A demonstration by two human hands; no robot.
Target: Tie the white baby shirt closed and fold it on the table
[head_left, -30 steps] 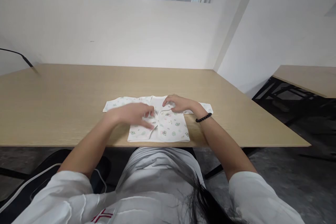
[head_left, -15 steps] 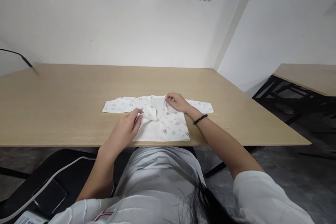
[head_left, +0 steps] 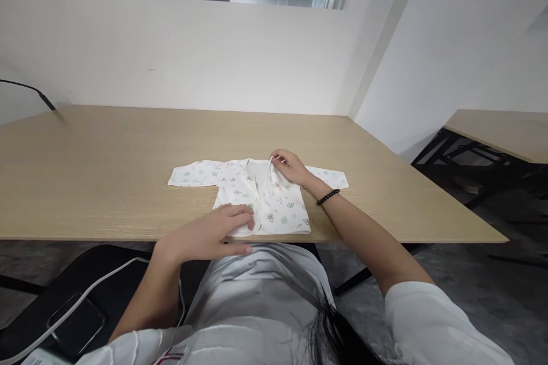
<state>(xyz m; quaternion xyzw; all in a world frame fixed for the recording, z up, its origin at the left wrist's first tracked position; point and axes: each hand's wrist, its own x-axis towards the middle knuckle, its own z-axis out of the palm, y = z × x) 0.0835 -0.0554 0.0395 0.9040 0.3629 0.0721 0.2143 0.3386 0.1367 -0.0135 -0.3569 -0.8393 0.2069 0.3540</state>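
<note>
A small white baby shirt [head_left: 280,205] with a pale green print lies spread on the table, sleeves stretched out to both sides. Its two front panels lie flat, their edges meeting near the middle, and the neckline is at the far side. My left hand [head_left: 214,231] rests with extended fingers on the lower left panel, its thumb apart below the table edge. At the right side of the neckline, my right hand [head_left: 291,166] has its fingertips closed on the collar edge. That forearm crosses the shirt's right side and hides part of the sleeve.
The wooden table [head_left: 128,142] ends close to my lap and meets a white wall [head_left: 205,57] at the back. A thin black stalk [head_left: 45,100] stands at the far left. Beside me are a black chair [head_left: 111,274] and a white cable [head_left: 81,299]. Another table [head_left: 500,131] stands right.
The left front panel, folded back and held by my left hand before, now lies flat. My left hand has let go and moved down to the hem. My right hand stays at the collar.
</note>
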